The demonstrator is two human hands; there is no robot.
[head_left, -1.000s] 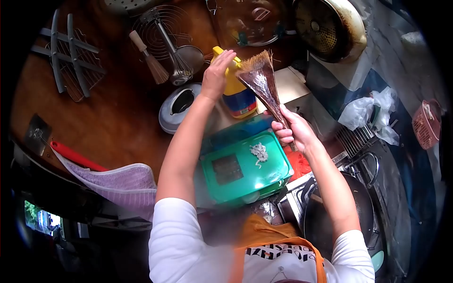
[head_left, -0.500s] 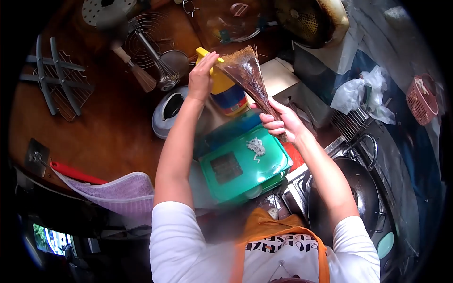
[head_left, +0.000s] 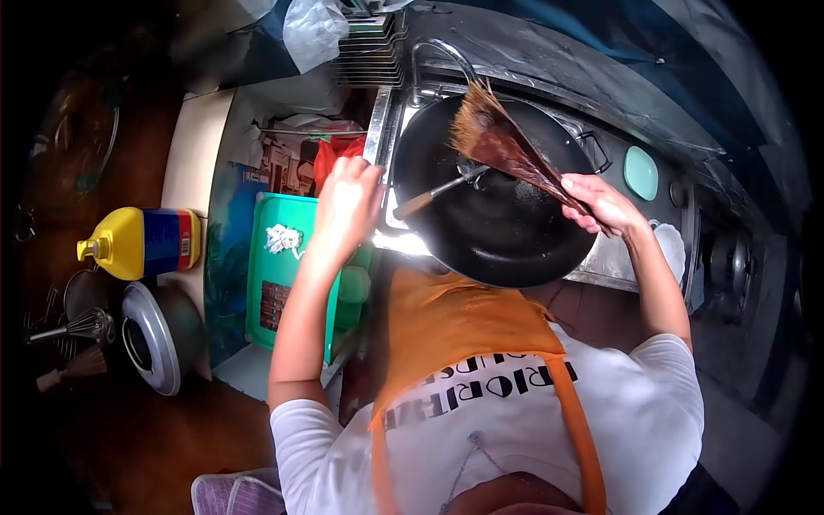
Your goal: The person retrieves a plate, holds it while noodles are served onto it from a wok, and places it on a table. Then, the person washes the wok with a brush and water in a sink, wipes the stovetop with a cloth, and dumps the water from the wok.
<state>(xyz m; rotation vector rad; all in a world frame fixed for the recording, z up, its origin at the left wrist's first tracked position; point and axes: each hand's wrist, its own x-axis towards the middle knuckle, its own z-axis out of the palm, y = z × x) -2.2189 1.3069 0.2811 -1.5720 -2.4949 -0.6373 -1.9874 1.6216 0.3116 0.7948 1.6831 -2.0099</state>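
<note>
My right hand is closed around the narrow end of a brown, fan-shaped fibre brush. Its ragged bristles point up and left, over a large black wok on the stove. My left hand is raised left of the wok, above the edge of a green-lidded container. The left fingers are curled, slightly blurred, and whatever they may hold is hidden. Inside the wok rests a metal utensil with a wooden handle; part of its metal end lies behind the brush.
Left stand a yellow bottle with a blue label and a lidded metal pot. A whisk lies beyond them. A wire rack and curved metal pipe sit behind the wok; a pale green dish lies to its right.
My view and body have turned right, from the wooden table to the stove. The brush has moved over the wok, still in my right hand. My left hand has left the yellow bottle and brush.
</note>
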